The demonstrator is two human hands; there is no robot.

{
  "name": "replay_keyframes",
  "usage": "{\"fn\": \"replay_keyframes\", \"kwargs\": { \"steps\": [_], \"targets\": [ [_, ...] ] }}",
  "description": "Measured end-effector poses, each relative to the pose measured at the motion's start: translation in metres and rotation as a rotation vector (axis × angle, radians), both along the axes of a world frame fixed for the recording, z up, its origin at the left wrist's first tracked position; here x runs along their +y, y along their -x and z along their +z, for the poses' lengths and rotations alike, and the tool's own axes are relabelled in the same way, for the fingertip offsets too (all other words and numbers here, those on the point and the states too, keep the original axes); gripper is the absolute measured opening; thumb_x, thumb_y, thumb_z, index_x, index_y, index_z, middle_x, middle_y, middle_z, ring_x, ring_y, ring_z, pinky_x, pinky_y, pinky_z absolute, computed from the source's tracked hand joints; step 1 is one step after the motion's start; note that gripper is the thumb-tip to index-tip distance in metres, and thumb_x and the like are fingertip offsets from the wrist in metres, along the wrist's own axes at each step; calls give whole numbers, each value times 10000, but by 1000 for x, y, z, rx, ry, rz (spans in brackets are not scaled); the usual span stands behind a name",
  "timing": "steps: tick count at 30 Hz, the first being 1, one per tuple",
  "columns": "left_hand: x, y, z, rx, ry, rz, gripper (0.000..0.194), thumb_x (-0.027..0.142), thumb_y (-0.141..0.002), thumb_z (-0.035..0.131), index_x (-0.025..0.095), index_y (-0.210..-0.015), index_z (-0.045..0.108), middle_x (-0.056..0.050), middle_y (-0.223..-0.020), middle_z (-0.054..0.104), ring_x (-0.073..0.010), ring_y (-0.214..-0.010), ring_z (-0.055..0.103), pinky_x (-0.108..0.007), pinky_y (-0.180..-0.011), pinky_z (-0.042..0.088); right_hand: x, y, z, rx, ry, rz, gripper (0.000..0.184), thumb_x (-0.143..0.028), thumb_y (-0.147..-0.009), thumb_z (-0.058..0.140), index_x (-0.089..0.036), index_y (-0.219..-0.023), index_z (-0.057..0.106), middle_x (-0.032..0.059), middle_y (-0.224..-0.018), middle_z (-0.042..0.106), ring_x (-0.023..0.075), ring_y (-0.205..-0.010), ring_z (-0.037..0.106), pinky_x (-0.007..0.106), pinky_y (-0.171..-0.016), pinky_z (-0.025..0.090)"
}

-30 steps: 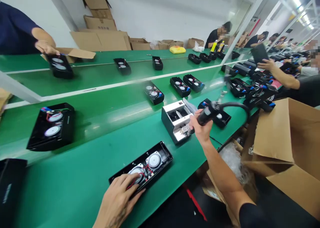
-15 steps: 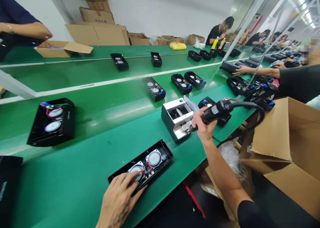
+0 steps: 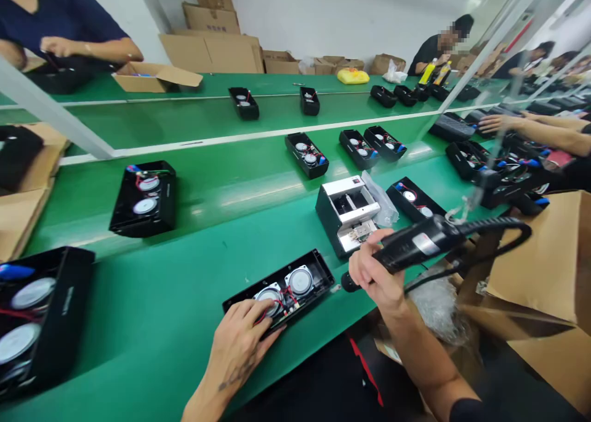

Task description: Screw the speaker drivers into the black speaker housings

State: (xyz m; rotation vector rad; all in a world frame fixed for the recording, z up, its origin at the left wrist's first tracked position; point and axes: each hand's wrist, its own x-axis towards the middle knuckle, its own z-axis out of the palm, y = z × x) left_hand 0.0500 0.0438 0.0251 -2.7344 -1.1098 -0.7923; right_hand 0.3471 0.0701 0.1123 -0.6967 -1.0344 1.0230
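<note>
Pressing down, the left hand [image 3: 242, 342] lay with its grip spread open on a speaker housing [image 3: 307, 280] on the green counter [image 3: 152, 305]. The right hand [image 3: 373, 274] had its grip closed around an electric screwdriver [image 3: 420, 243], whose tip sat just beside the housing, near a white jig [image 3: 346, 215].

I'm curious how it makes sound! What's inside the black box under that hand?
Two round speakers, red wires and a small board sit in the open case. The left hand covers its near edge and part of one speaker, hiding what's beneath.
</note>
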Motion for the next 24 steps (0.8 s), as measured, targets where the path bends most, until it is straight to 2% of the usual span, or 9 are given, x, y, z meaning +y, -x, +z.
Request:
{"fn": "replay_keyframes", "kwargs": {
  "steps": [3,8,15,24],
  "targets": [
    [-2,0,0,-2,24,14,334,344,-1105,580,230,-827,726,-33,-1061,809,-205,-918,693,-369,-864,535,-4,25,-2,27,-86,36,223,-336,-1027,721,-326,-1145,532,-146,-593,474,78,-361,391,213,-393,397],
    [-3,0,0,4,20,5,268,306,-1076,630,221,-840,724,-36,-1061,805,-199,-912,695,-366,-855,541,1,48,-17,2,-72,93,238,-305,-1031,725,-319,-1185,544,-140,-598,516,81,-366,434,210,-401,411],
    [-5,1,-4,-17,52,2,198,300,-1026,713,227,-842,721,-28,-1072,804,-196,-931,704,-366,-861,532,0,55,-25,-30,-52,108,245,-300,-1022,735,-302,-1165,535,-138,-608,539,79,-373,456,213,-415,417],
    [-6,2,-8,11,52,11,213,309,-1043,677,225,-856,735,-40,-1092,806,-198,-925,711,-376,-860,545,-2,55,-24,-85,-104,133,241,-254,-1033,719,-316,-1183,540,-140,-600,536,82,-394,458,216,-447,402]
  ]
}}
